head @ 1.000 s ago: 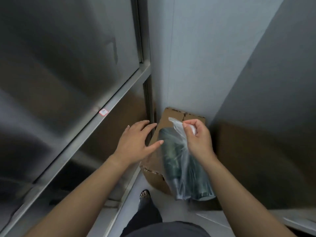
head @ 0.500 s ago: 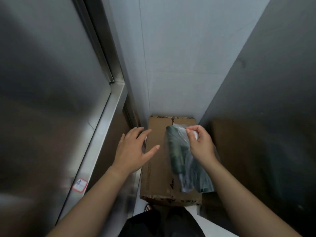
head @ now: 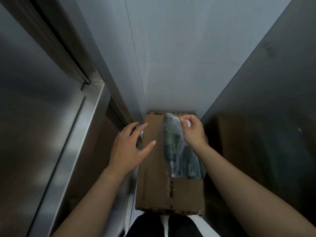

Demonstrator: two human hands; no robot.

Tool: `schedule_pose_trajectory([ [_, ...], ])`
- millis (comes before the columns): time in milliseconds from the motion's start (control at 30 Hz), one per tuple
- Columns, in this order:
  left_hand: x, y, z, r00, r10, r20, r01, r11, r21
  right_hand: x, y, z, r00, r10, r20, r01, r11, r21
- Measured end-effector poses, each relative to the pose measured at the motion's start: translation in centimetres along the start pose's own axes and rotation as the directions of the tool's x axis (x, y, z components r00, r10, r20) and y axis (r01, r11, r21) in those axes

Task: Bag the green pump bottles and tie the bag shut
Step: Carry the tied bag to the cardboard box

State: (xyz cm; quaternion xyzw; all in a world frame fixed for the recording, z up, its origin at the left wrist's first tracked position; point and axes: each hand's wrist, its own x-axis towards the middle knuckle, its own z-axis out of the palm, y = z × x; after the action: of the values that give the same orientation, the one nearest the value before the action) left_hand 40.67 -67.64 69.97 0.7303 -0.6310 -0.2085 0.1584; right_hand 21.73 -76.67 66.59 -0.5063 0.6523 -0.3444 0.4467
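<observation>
A clear plastic bag (head: 177, 154) hangs over a closed cardboard box (head: 153, 168). Dark green pump bottles (head: 169, 144) show through the plastic, standing close together inside it. My right hand (head: 192, 132) pinches the bunched top of the bag between thumb and fingers, above the box's far right part. My left hand (head: 130, 146) hovers over the box's left edge, fingers spread, holding nothing. I cannot tell whether the bag's bottom rests on the box.
The box fills a narrow gap on the floor. A stainless steel cabinet (head: 42, 117) with a raised rim stands on the left, a dark metal panel (head: 265, 108) on the right, a white wall (head: 171, 57) behind. My dark trousers (head: 153, 226) show at the bottom.
The view has swung to look straight down the gap, bringing the whole box into sight. The bag in my right hand has come over the box. My left hand stays open beside it.
</observation>
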Motion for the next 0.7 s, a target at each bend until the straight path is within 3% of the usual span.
schedule_pose_trajectory([
  [200, 3.8, -0.7, 4.3, 1.000, 0.002, -0.008, -0.003, 0.997, -0.081, 5.8, 2.9, 1.9, 0.999, -0.035, -0.012, 0.034, 0.999, -0.006],
  [433, 4.6, -2.4, 7.2, 0.998, -0.046, 0.052, 0.048, 0.997, -0.054, 10.1, 6.2, 3.8, 0.998, -0.056, 0.039, 0.058, 0.997, -0.051],
  [567, 4.1, -2.9, 7.3, 0.994, -0.091, 0.068, 0.093, 0.995, -0.034, 10.7, 7.7, 3.4, 0.988, 0.014, 0.153, 0.011, 0.987, -0.163],
  [700, 3.5, -2.7, 6.4, 0.994, -0.101, 0.045, 0.102, 0.995, -0.021, 9.9, 7.2, 1.9, 0.982, -0.003, 0.187, 0.059, 0.953, -0.296],
])
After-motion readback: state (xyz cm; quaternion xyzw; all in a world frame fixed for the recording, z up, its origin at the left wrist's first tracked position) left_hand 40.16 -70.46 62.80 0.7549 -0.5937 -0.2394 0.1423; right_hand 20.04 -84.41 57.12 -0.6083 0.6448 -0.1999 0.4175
